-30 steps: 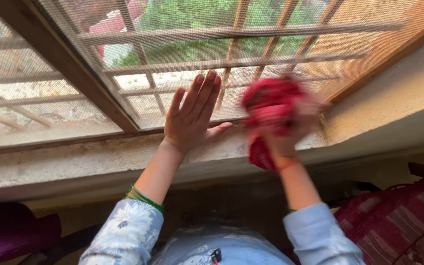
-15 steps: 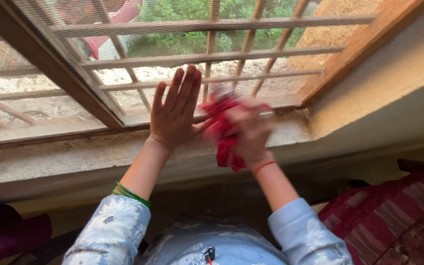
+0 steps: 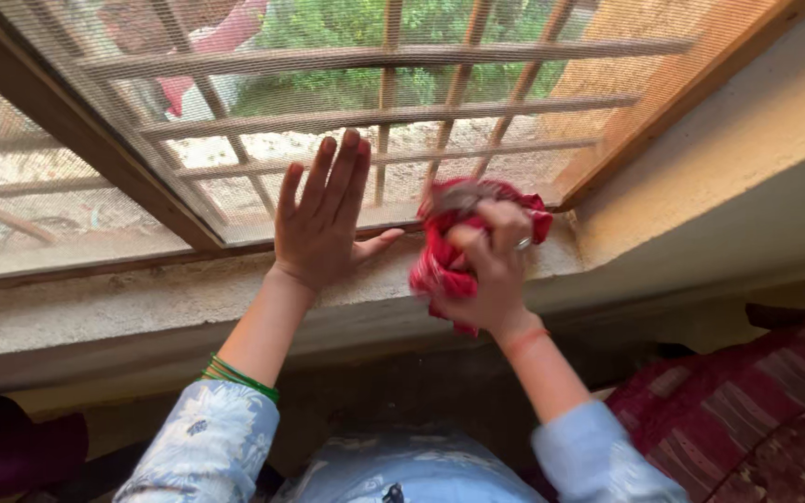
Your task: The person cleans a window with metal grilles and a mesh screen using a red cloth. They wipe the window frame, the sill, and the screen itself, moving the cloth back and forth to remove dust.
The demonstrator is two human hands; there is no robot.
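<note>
mesh window screen (image 3: 347, 102) with a wooden frame and bars behind it, above a rough concrete sill (image 3: 142, 303). left hand (image 3: 320, 224) lies flat on the lower mesh, fingers together and pointing up, thumb spread toward the right. right hand (image 3: 486, 270) is clenched around a bunched red cloth (image 3: 440, 261) at the screen's lower edge, just beside the left thumb. the cloth's long axis runs roughly vertical, its loose end hanging below the fist.

Left hand (image 3: 320, 222) flat, right hand (image 3: 489, 270) clenched.
</note>
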